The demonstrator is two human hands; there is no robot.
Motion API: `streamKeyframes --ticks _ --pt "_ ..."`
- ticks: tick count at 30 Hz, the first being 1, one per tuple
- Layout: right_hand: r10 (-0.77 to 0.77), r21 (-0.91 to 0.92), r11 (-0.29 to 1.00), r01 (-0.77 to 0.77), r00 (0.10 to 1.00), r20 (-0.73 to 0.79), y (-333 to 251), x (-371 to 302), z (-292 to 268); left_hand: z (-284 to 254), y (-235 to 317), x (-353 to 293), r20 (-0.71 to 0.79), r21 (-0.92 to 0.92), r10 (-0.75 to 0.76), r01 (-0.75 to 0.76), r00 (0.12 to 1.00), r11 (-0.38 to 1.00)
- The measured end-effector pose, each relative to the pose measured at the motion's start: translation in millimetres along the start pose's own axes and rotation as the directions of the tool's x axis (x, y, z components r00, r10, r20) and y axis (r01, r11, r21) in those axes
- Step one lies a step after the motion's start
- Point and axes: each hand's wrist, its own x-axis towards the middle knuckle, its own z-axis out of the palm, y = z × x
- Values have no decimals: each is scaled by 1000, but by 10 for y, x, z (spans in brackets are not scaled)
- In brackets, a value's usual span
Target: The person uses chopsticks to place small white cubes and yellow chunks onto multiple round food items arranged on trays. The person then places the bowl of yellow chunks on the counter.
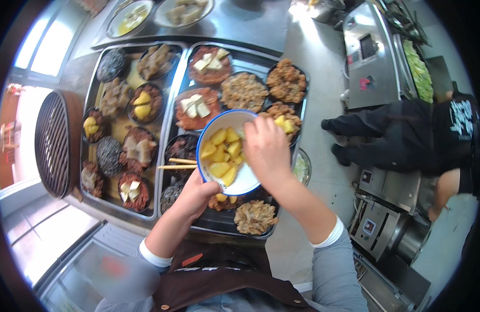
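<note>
A white bowl with a blue rim and yellow potato chunks is tilted toward me over the trays. My left hand grips its near-left side, thumb on the rim. Two wooden chopsticks stick out leftward from beside that hand. My right hand is at the bowl's right side, fingers bent together; what they hold is hidden. Just beyond those fingers, yellow chunks lie on a dish of browned fried pieces. White cubes top a red meat dish left of the bowl.
Two metal trays hold several dishes of meat, dark shreds and fried pieces. Two bowls stand on a steel counter beyond. A round slatted grate is at left. A person in black stands at right near steel kitchen equipment.
</note>
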Motion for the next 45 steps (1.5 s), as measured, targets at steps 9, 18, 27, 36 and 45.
streamKeyframes --ticks 9,18,27,36,45 --pt "599 763 501 -409 800 36 796 311 9 34 55 165 -77 -64 -27 22 997 998" --pt "389 367 886 -285 886 -252 1800 472 899 0 142 348 -32 -137 -17 13 999 990" --pt "-52 588 808 33 999 16 528 399 -199 83 230 503 15 -136 8 -5 1000 991" --pt "29 298 953 -58 994 101 194 288 108 17 180 535 -2 -21 9 -9 1000 1000" --pt "120 565 806 -176 984 134 316 211 147 9 154 560 -34 -29 -48 47 998 998"
